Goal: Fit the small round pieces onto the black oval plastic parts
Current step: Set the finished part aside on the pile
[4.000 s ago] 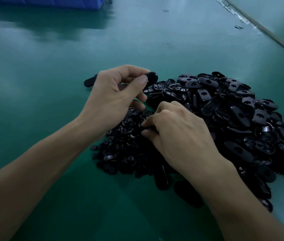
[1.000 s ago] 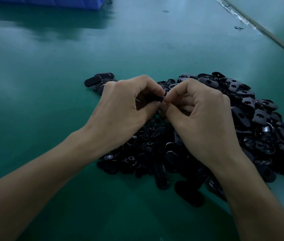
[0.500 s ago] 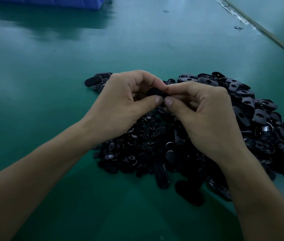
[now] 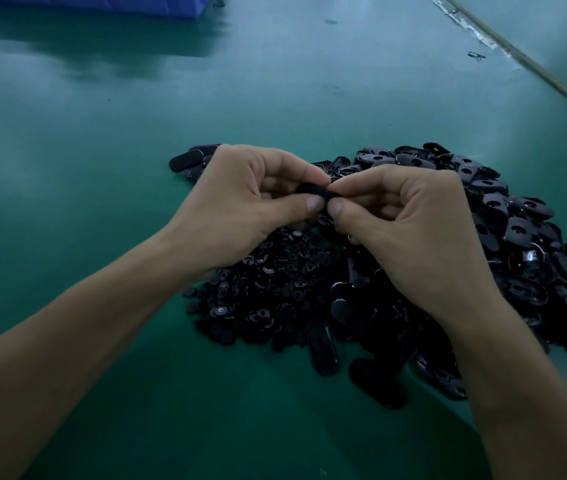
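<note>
Our left hand (image 4: 240, 206) and right hand (image 4: 410, 223) both pinch one black oval part (image 4: 313, 192) between them, just above the small round pieces (image 4: 268, 292). If a round piece is under our fingers, we cannot see it. Pressed crooked, it may not seat, or it may slip into that heap.

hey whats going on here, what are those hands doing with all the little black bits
A person is assembling small parts at a green table. The left hand and right hand meet above the piles, both pinching one black oval part between thumb and fingertips. The fingers hide whether a round piece is seated in it. Below lies a heap of small round pieces, and to the right a bigger heap of oval parts.
</note>
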`<state>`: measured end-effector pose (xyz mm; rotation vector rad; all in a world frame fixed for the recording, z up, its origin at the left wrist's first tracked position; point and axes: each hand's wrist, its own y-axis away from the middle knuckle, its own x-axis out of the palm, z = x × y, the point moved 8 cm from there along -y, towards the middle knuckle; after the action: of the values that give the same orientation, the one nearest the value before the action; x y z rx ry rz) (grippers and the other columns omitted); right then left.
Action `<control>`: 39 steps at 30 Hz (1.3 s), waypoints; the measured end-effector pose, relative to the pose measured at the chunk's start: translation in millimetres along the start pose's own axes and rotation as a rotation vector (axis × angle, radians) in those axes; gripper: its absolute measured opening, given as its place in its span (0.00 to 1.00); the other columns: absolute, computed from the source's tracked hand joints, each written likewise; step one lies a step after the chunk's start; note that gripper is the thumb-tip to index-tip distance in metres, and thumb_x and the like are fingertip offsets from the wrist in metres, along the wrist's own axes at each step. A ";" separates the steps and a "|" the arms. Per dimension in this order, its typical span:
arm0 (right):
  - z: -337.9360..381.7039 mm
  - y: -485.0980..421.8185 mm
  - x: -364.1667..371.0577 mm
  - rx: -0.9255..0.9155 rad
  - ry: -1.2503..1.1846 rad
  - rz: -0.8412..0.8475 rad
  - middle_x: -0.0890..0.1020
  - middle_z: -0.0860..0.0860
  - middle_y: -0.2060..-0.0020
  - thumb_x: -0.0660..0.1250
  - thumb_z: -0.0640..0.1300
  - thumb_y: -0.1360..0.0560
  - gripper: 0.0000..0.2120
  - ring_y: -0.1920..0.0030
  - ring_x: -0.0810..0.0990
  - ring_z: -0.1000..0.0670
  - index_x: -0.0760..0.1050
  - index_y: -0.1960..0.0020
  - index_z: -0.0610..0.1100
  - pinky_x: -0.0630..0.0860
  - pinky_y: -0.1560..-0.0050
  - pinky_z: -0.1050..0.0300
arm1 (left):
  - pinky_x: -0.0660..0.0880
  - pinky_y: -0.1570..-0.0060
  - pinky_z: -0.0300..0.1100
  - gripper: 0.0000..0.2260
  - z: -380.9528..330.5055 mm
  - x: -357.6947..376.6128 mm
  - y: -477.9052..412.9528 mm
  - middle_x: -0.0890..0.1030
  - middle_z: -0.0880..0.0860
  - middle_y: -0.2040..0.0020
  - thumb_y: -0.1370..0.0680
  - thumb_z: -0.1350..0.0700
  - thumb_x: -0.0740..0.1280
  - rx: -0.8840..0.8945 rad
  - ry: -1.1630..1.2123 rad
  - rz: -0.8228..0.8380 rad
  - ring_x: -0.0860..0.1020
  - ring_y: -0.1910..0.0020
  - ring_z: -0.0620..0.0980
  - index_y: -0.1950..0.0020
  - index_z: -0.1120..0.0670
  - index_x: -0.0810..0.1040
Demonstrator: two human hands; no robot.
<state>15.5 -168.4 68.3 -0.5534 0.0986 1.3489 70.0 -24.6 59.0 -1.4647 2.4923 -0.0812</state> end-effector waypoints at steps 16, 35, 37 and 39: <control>0.9 1.4 2.4 0.032 0.077 0.014 0.85 0.55 0.65 0.71 0.43 0.28 0.03 0.63 0.84 0.55 0.81 0.56 0.50 0.83 0.57 0.47 | 0.81 0.59 0.38 0.09 -1.7 0.4 0.2 0.85 0.49 0.64 0.28 0.63 0.75 0.068 -0.122 0.021 0.83 0.65 0.44 0.54 0.49 0.83; 2.9 3.7 -3.9 -0.037 0.702 -0.075 0.81 0.50 0.49 0.72 0.43 0.24 0.14 0.46 0.75 0.49 0.81 0.39 0.47 0.64 0.45 0.66 | 0.82 0.61 0.45 0.09 44.7 -80.4 -14.5 0.82 0.48 0.67 0.25 0.63 0.74 -0.054 -0.281 -0.402 0.84 0.66 0.52 0.56 0.49 0.82; -2.6 4.3 2.0 0.001 0.755 -0.006 0.80 0.49 0.45 0.72 0.48 0.24 0.17 0.42 0.73 0.47 0.80 0.36 0.47 0.61 0.45 0.65 | 0.82 0.60 0.44 0.09 46.9 -86.5 -14.8 0.82 0.50 0.65 0.26 0.61 0.75 -0.042 -0.352 -0.432 0.83 0.67 0.48 0.57 0.46 0.81; -6.1 5.7 7.4 0.023 0.815 0.037 0.79 0.49 0.44 0.71 0.51 0.24 0.19 0.41 0.71 0.45 0.79 0.35 0.48 0.66 0.42 0.58 | 0.80 0.61 0.35 0.08 47.9 -88.5 -13.8 0.83 0.47 0.64 0.27 0.56 0.76 -0.029 -0.458 -0.450 0.80 0.68 0.40 0.60 0.44 0.80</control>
<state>13.4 -163.7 58.4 -1.0579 0.7876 1.0831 134.3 49.0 31.4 -1.7913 1.7872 0.1894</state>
